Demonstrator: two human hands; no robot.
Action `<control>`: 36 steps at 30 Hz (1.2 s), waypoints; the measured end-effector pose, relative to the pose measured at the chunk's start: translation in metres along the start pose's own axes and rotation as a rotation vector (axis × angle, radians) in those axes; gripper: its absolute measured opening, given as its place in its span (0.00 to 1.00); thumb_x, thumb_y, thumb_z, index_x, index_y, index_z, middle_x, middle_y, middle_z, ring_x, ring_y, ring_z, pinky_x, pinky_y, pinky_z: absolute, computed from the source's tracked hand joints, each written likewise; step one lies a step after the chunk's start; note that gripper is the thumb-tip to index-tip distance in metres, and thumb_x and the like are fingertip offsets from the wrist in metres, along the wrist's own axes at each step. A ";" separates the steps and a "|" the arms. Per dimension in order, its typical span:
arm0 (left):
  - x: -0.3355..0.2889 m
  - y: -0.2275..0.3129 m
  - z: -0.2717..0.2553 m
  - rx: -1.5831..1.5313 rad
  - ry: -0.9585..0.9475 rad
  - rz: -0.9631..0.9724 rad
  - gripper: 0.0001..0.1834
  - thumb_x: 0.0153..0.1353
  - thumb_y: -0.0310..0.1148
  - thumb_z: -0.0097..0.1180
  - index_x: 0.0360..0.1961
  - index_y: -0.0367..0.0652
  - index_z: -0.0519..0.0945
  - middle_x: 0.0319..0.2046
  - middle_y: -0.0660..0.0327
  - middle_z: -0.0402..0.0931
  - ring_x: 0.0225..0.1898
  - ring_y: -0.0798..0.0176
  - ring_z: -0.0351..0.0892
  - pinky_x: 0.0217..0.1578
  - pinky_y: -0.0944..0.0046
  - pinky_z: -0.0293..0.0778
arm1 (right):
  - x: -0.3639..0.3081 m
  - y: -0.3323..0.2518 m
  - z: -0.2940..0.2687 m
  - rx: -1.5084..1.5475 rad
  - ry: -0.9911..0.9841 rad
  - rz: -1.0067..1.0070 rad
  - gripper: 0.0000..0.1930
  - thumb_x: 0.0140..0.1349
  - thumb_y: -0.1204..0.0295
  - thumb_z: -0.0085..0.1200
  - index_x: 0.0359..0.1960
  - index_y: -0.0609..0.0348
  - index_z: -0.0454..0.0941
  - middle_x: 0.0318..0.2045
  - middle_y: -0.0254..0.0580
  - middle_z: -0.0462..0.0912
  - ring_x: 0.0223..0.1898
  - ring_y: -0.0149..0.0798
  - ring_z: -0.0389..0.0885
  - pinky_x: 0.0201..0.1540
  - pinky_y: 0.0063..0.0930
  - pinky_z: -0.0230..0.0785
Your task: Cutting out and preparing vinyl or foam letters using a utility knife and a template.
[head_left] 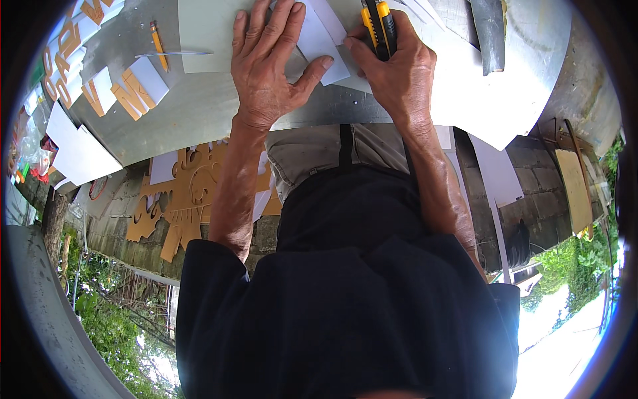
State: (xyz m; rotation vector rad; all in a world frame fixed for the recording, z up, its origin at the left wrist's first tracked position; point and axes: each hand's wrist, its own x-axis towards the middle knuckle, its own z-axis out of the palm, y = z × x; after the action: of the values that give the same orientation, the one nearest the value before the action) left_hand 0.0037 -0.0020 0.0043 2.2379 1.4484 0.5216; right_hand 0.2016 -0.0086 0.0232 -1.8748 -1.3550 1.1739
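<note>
My right hand [402,70] is wrapped round a yellow and black utility knife [379,28], held upright near the top edge of the view; its blade tip is hidden. Flat on the work surface lies my left hand [269,63], fingers stretched and thumb out to the side. Its thumb and forefinger rest on or beside a white sheet piece [323,50]. Beneath the hands is a pale grey-green sheet [206,63] on the grey metal tabletop [166,126]. Between the two hands the white piece shows.
At the left lie a yellow pencil [159,45], a thin rod [179,53] and several brown-and-white cut letters [131,96]. A dark metal strip [488,36] rests on a large white sheet [465,86] at the right. Brown cut-out scraps [189,183] are below the table edge.
</note>
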 end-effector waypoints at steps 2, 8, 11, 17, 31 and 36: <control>0.000 -0.001 0.002 0.009 0.021 0.019 0.37 0.64 0.50 0.64 0.63 0.28 0.76 0.68 0.41 0.69 0.71 0.32 0.64 0.71 0.32 0.51 | 0.000 0.001 0.000 -0.003 0.003 -0.002 0.17 0.57 0.70 0.67 0.46 0.62 0.79 0.32 0.44 0.90 0.34 0.43 0.91 0.42 0.35 0.82; -0.005 -0.003 0.014 0.003 0.126 0.039 0.37 0.55 0.47 0.73 0.63 0.40 0.79 0.67 0.56 0.73 0.72 0.47 0.65 0.71 0.42 0.55 | 0.001 0.004 0.003 -0.030 0.046 -0.071 0.17 0.57 0.70 0.68 0.46 0.62 0.79 0.32 0.44 0.90 0.34 0.44 0.91 0.41 0.35 0.82; -0.007 -0.008 0.017 -0.014 0.126 0.032 0.40 0.54 0.51 0.73 0.65 0.40 0.78 0.70 0.57 0.71 0.74 0.47 0.62 0.73 0.40 0.50 | 0.000 0.005 0.003 -0.054 0.051 -0.101 0.17 0.56 0.70 0.68 0.46 0.62 0.79 0.32 0.44 0.90 0.34 0.44 0.91 0.40 0.36 0.82; -0.006 -0.007 0.018 -0.019 0.140 0.040 0.39 0.54 0.49 0.74 0.64 0.39 0.78 0.68 0.56 0.72 0.73 0.46 0.64 0.73 0.41 0.51 | 0.002 -0.005 -0.001 -0.041 0.054 -0.101 0.18 0.56 0.70 0.69 0.46 0.62 0.79 0.32 0.48 0.89 0.34 0.45 0.91 0.40 0.37 0.82; -0.007 -0.007 0.019 -0.008 0.138 0.030 0.40 0.53 0.50 0.74 0.63 0.40 0.79 0.68 0.57 0.73 0.73 0.47 0.64 0.73 0.41 0.51 | 0.004 -0.017 -0.008 0.025 -0.044 0.074 0.13 0.59 0.74 0.67 0.41 0.63 0.76 0.29 0.46 0.85 0.29 0.35 0.85 0.35 0.32 0.77; -0.007 -0.008 0.019 -0.010 0.137 0.039 0.40 0.53 0.51 0.74 0.63 0.41 0.79 0.68 0.57 0.73 0.73 0.47 0.64 0.73 0.41 0.51 | 0.000 0.006 0.003 -0.092 0.054 -0.105 0.18 0.56 0.70 0.69 0.46 0.62 0.79 0.32 0.49 0.89 0.34 0.46 0.91 0.40 0.37 0.83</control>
State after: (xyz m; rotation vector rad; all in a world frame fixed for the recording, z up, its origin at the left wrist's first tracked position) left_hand 0.0047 -0.0084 -0.0166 2.2648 1.4671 0.7054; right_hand 0.2021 -0.0109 0.0166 -1.8596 -1.4809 1.0171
